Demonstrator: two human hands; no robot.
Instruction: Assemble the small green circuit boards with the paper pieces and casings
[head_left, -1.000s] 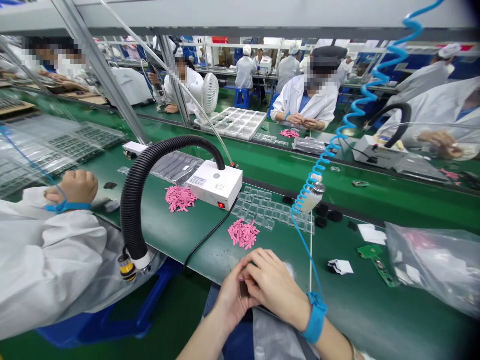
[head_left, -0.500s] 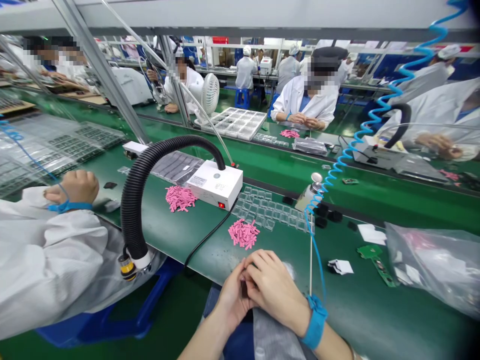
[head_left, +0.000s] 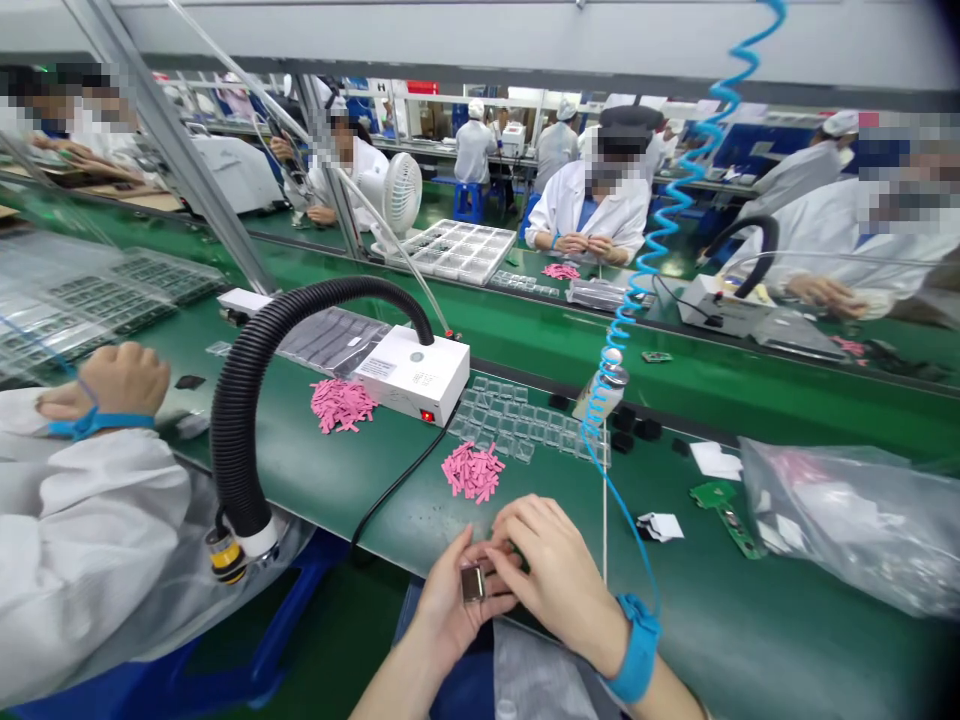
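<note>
My left hand [head_left: 452, 605] is palm up at the table's front edge, its fingers curled round a small square piece [head_left: 472, 584] with a dark, shiny face and a pale rim. My right hand [head_left: 551, 560], with a blue strap [head_left: 636, 648] at the wrist, is bent over the left fingertips. Its fingers are drawn in beside the piece, and whatever lies between them is hidden. Just beyond both hands is a pile of pink strips [head_left: 474, 471]. Rows of clear square plastic cases [head_left: 517, 415] lie behind that pile.
A white box [head_left: 416, 375] with a black hose [head_left: 244, 400] stands left of the cases, near a second pink pile [head_left: 343, 405]. A blue coiled cord [head_left: 660, 240] hangs at right, above green circuit boards [head_left: 724, 510] and a plastic bag [head_left: 847, 520]. A co-worker's hand [head_left: 112, 385] is at left.
My hands have parted slightly, and the left palm has opened upward, so the dark square piece shows. My view has shifted a little to the right.
</note>
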